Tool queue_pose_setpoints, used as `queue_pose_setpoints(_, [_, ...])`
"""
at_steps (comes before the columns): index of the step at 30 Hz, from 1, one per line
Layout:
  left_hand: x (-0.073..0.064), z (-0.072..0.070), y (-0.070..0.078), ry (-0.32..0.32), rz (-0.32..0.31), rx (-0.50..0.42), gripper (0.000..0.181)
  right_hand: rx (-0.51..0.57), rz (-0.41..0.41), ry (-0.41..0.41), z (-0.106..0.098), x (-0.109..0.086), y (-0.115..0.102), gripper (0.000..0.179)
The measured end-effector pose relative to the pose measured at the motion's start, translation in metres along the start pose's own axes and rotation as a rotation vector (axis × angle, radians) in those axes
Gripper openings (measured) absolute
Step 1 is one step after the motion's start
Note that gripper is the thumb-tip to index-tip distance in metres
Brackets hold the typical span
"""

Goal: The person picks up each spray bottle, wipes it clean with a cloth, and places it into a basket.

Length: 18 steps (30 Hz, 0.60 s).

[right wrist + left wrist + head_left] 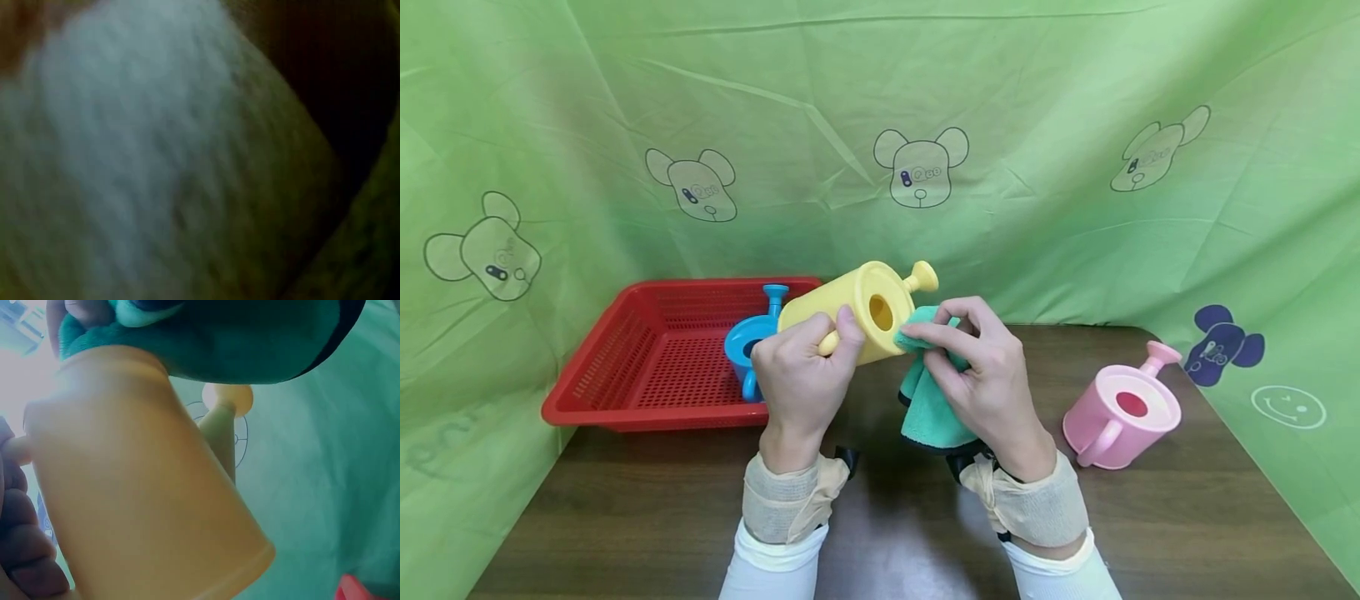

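Observation:
A yellow toy watering can (831, 300) is held up, tilted, with its round top opening facing me and to the right. My left hand (805, 375) grips it by the handle; in the left wrist view the curled fingers (28, 550) show beside the can's body (137, 487). My right hand (985, 367) pinches a green cloth (936, 412), whose upper part touches the can's rim near the opening. The rest of the cloth hangs below that hand. Blurred cloth (169, 156) fills most of the right wrist view.
On the left, a red plastic basket (647, 417) holds a blue watering can (741, 342) in its right part. A pink watering can (1116, 417) stands upright on the brown wooden table (647, 508) at the right. Green printed fabric (790, 108) encloses the back and sides.

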<state>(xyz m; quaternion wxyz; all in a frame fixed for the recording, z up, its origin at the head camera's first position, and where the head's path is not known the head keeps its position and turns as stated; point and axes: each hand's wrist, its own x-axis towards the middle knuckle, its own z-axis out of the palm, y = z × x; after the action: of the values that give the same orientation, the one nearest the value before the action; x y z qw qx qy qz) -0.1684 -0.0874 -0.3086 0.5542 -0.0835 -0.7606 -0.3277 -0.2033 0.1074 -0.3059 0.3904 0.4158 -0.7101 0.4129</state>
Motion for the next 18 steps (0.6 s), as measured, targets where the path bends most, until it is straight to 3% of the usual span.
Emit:
queue_pose_setpoints(7, [0.000,-0.001,-0.001,-0.030,0.057,-0.020,0.047,0.003,0.092,-0.011,-0.003,-0.001,0.006,0.030])
queue_pose_setpoints(18, [0.001,-0.002,0.001,-0.087,0.106,-0.092,0.046,0.006,0.083,0.049,-0.007,-0.001,0.011,0.029])
